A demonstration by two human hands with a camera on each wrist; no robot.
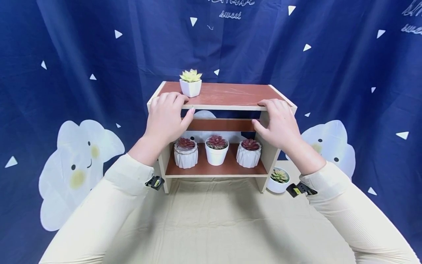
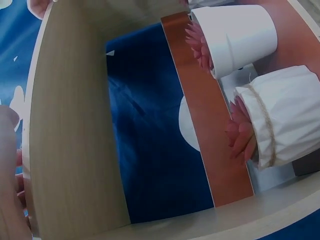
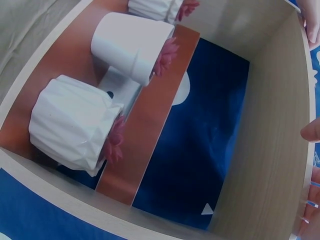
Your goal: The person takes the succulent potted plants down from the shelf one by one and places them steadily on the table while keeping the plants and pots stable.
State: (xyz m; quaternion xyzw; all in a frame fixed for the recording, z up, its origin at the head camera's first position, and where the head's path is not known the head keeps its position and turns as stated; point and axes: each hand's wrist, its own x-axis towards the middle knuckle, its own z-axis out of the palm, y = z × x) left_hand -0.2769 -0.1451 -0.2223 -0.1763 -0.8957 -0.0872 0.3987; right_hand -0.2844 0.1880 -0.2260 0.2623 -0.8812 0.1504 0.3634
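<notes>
Fingers of left hand [image 1: 167,116] and right hand [image 1: 280,121] clamped on wooden shelf [image 1: 237,94] top's front edge near its corners, three red succulents [image 1: 216,152] below and yellow-green succulent [image 1: 190,86] up top-left look done, green succulent [image 1: 278,179] on bench [image 1: 211,220] beside right edge probably left.

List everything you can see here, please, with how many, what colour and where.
Shelf: 1, red-brown with pale edges, centre
Yellow-green succulent: 1, in white pot, shelf's top left
Red succulents: 3, in white pots, lower board
Green succulent: 1, in white pot, right of shelf
Tablecloth: 1, beige, under shelf
Backdrop: 1, blue with white clouds and triangles, behind
Sleeves: 2, cream, lower left and right
Wrist devices: 2, black, one per sleeve
Left hand: 1, bare, gripping shelf's top left
Right hand: 1, bare, gripping shelf's top right
</notes>
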